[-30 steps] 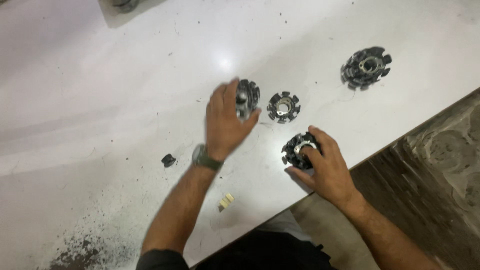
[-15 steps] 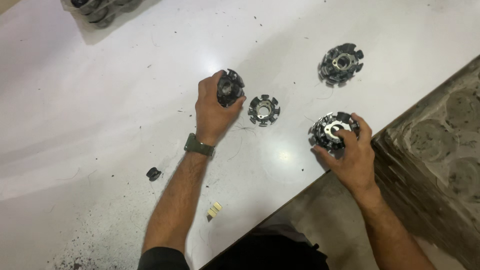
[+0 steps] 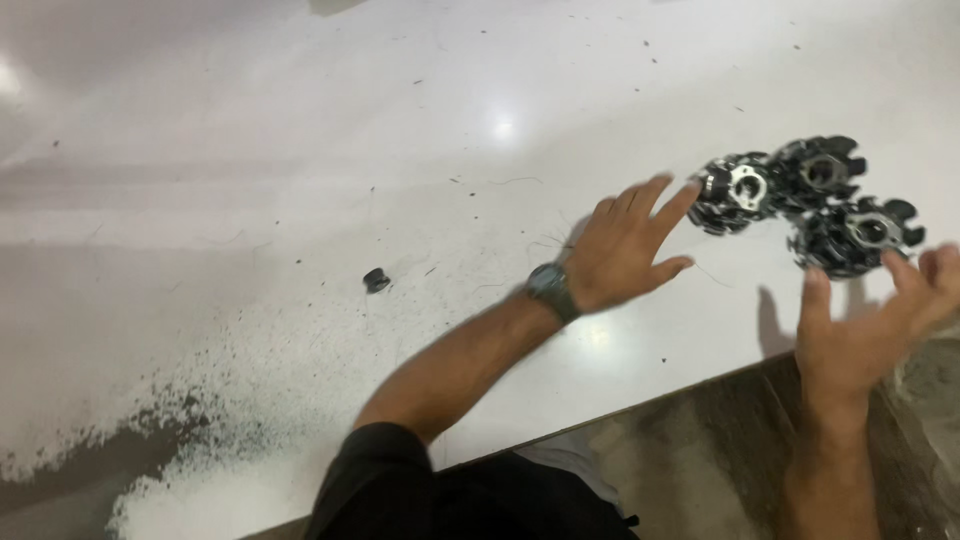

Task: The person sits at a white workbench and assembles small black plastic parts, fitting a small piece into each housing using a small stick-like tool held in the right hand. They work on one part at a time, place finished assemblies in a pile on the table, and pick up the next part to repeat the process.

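Note:
Three black and silver notched metal hubs lie bunched together on the white table (image 3: 400, 150) at the right: one (image 3: 737, 191) on the left, one (image 3: 822, 170) behind it, one (image 3: 857, 236) nearest the edge. My left hand (image 3: 625, 245), wearing a wristwatch, is spread flat with its fingertips just short of the left hub. My right hand (image 3: 865, 325) is raised and spread near the table edge, fingertips close under the nearest hub. Neither hand holds anything.
A small black piece (image 3: 376, 280) lies alone on the table left of my forearm. Dark grit and filings (image 3: 180, 420) spread over the near left of the tabletop. The table's front edge (image 3: 640, 405) runs diagonally, with brown floor below it.
The hubs, earlier apart on the table, now sit grouped at the right. Both hands have let go of their hubs and spread their fingers. The view has swung left.

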Tool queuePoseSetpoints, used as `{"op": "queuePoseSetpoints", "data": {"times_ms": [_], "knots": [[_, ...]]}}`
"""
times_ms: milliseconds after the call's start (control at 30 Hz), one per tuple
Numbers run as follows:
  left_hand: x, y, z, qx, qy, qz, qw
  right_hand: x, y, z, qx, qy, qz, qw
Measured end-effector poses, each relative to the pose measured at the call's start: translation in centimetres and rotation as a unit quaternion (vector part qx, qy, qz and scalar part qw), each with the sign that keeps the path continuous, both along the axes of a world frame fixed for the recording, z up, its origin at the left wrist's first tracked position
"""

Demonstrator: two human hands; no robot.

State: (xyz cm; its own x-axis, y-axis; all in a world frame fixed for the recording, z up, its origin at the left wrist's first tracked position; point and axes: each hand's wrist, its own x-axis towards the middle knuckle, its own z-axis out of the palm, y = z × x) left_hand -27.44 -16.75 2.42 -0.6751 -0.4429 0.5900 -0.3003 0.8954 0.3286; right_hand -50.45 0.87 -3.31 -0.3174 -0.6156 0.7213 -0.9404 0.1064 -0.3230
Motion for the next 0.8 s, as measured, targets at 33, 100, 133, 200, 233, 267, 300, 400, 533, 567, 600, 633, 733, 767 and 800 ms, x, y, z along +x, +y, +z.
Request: {"op": "queuePoseSetpoints", "data": {"times_ms": [33, 100, 133, 200, 233, 267, 300, 400, 533, 567, 600, 633, 733, 767, 800], "knots": [[3.0, 0.8, 0.0, 0.046, -0.072, 0.000, 0.996, 1.4, 0.7, 0.3, -0.011, -0.024, 0.019, 0.999], [10.3, 3.1, -0.6, 0.134, -0.168, 0.030, 0.976, 4.6, 2.3, 0.7, 0.006, -0.078, 0.053, 0.996], [14.0, 4.6, -0.9, 0.159, -0.162, 0.066, 0.972, 6.2, 2.2, 0.7, 0.030, -0.134, 0.111, 0.984], [19.3, 7.4, -1.5, 0.156, -0.202, 0.099, 0.962, 9.0, 1.1, 0.9, 0.084, -0.180, 0.209, 0.958], [20.8, 8.5, -1.9, 0.177, -0.228, 0.113, 0.951, 10.2, -0.3, 1.0, 0.119, -0.171, 0.252, 0.945], [21.6, 9.6, -2.4, 0.168, -0.229, 0.116, 0.952, 11.3, -2.0, 1.3, 0.148, -0.151, 0.282, 0.936], [22.5, 10.5, -2.8, 0.157, -0.228, 0.124, 0.953, 12.3, -4.4, 1.4, 0.176, -0.128, 0.316, 0.924], [23.9, 12.1, -3.9, 0.162, -0.200, 0.144, 0.955, 15.9, -12.9, 1.7, 0.248, -0.066, 0.293, 0.921], [28.1, 11.9, -5.0, 0.153, -0.161, 0.195, 0.955, 21.5, -16.8, 1.6, 0.307, -0.049, 0.271, 0.911], [29.7, 11.5, -5.1, 0.179, -0.182, 0.222, 0.941, 22.9, -16.4, 1.2, 0.310, -0.038, 0.291, 0.904], [32.1, 11.5, -5.0, 0.156, -0.147, 0.277, 0.937, 24.1, -15.7, 0.7, 0.311, -0.024, 0.310, 0.898], [35.4, 11.8, -4.6, 0.130, -0.113, 0.332, 0.927, 25.4, -15.2, 0.3, 0.311, -0.010, 0.329, 0.892], [44.3, 14.7, -3.0, 0.310, 0.168, 0.407, 0.843, 29.8, -12.8, -0.3, 0.336, 0.006, 0.375, 0.864], [47.2, 16.2, -2.2, 0.149, 0.137, 0.422, 0.884, 31.8, -11.7, -0.6, 0.338, 0.017, 0.397, 0.853], [49.4, 18.3, -1.6, 0.237, 0.174, 0.474, 0.830, 34.0, -10.1, -0.8, 0.343, 0.028, 0.413, 0.843]]}}
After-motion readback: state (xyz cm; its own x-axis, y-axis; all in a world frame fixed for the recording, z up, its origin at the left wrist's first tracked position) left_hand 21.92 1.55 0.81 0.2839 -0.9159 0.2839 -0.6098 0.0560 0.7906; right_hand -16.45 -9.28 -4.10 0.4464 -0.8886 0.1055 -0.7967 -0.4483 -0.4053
